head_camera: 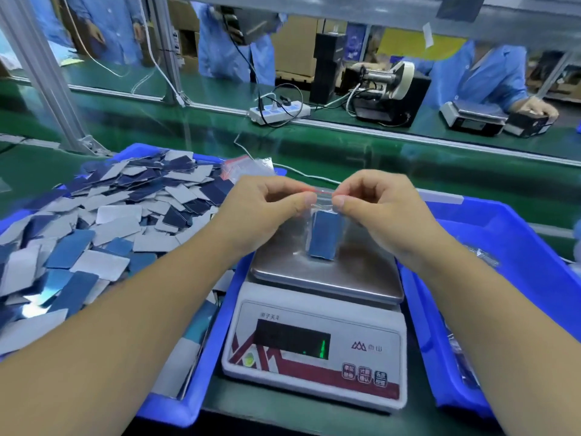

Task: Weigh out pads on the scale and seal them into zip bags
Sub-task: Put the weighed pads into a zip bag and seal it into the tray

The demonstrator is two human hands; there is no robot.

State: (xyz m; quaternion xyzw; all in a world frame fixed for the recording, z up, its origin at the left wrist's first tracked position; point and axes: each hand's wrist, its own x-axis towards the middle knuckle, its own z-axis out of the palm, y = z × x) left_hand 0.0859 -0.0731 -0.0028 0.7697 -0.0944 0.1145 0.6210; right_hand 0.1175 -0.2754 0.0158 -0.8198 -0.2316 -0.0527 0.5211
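Note:
Both hands hold a small clear zip bag (323, 215) with a red strip along its top, above the steel pan of the scale (317, 328). My left hand (270, 202) pinches the bag's top left and my right hand (374, 199) pinches its top right. A stack of blue pads (323, 237) hangs inside the bag, its lower end close to the pan. The scale's dark display shows a green digit. A blue bin (176, 401) on the left is heaped with loose blue and grey pads (103, 221).
A second blue bin (515, 247) on the right holds filled clear bags. Empty zip bags (248, 166) lie behind the pad heap. Beyond are a green conveyor belt, a power strip (276, 113), a tape dispenser and people in blue coats at another scale.

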